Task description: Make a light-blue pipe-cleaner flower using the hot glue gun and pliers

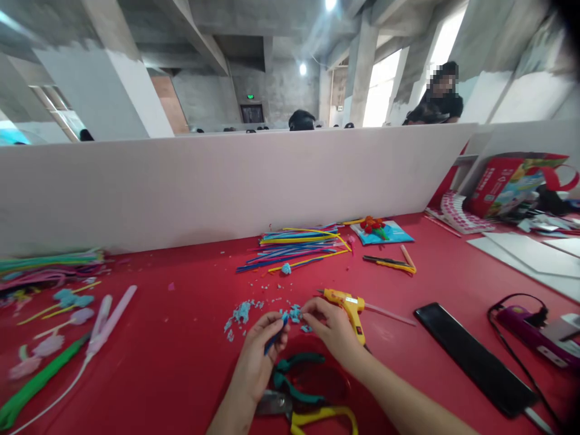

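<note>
Near the front middle of the red table, my left hand (pixel 265 344) is closed around a dark blue chenille stem (pixel 275 339), with a light blue tip showing at its upper end. Just to the right, my right hand (pixel 333 329) has thumb and forefinger pinched together beside the light blue fluffy scraps (pixel 295 313). Whether anything small sits in that pinch is hidden. More light blue scraps (pixel 242 311) lie left of the hands. Below them are a teal-handled cutting tool (pixel 296 377), partly covered, and yellow-handled scissors (pixel 324 415).
A yellow glue gun (pixel 347 299) lies beside my right forearm, then a black phone (pixel 475 356) and purple power strip (pixel 530 326). Bundled chenille stems (pixel 299 244) lie before a white partition (pixel 217 187). At left is a pink styling iron (pixel 109 323) with a cord.
</note>
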A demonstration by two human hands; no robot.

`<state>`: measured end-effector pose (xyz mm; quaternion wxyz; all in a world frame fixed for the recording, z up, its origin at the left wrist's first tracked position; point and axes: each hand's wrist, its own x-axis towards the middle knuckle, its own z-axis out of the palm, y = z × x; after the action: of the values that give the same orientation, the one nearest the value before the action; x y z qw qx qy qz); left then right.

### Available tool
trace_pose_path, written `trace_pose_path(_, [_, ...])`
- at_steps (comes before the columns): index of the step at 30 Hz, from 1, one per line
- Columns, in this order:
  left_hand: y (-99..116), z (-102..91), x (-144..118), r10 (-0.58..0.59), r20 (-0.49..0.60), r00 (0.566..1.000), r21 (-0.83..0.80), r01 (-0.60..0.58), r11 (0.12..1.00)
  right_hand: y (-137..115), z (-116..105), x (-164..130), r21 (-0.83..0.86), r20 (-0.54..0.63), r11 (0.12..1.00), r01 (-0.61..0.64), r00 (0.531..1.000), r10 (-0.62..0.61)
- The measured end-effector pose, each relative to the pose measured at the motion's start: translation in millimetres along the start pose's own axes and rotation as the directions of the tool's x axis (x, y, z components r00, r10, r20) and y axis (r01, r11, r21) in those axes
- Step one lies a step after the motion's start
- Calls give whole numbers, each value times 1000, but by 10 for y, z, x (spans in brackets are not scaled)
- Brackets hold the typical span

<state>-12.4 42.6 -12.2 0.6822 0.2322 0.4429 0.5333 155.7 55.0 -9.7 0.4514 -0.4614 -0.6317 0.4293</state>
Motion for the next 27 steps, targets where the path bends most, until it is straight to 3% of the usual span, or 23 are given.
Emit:
trace_pose_path(9, [-28,79,-56,-14,21,1000,24,14,1000,0,-20,-4,285,38,952,-112,994,105])
trace_pose_path(17, [-42,107,-83,-9,111,994,63,2,998,-42,-33,-41,320,102,939,-127,990,99])
trace_pose_path(27, [-49,117,-102,-14,118,993,101,2,995,-33,-51,-34,292,153,944,-153,982,111])
